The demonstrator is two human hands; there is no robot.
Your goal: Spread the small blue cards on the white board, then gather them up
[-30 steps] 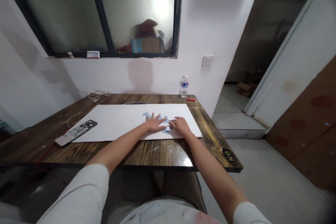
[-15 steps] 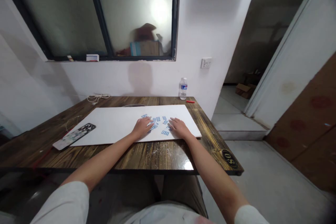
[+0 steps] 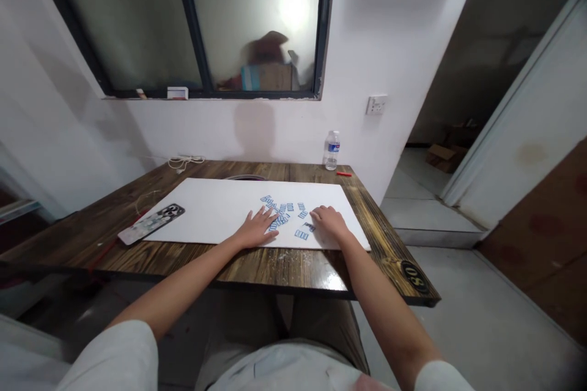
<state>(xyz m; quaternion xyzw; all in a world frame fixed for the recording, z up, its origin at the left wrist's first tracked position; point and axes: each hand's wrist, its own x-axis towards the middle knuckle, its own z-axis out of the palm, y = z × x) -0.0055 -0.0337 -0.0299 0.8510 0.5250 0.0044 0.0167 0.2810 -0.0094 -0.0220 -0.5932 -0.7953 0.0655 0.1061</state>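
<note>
Several small white pieces with blue-lined markings lie scattered on a white board. My left hand rests on the board, fingers spread, its fingertips touching the left edge of the thicker cluster of pieces. At the right side of the scatter lies my right hand, palm down, fingers stretched forward and slightly bent. Close by its fingers is a piece with a dark patch. Neither hand visibly grips anything, though what lies under the palms is hidden.
The board lies on a dark wooden table. A phone-like patterned slab overlaps the board's left end. At the back stand a water bottle and a red pen-like stick; a white cable lies at back left.
The view has shifted, moving the scene rightward. My left hand has spread its fingers and drawn back to the left edge of the cluster. My right hand has moved slightly away from the pieces.
</note>
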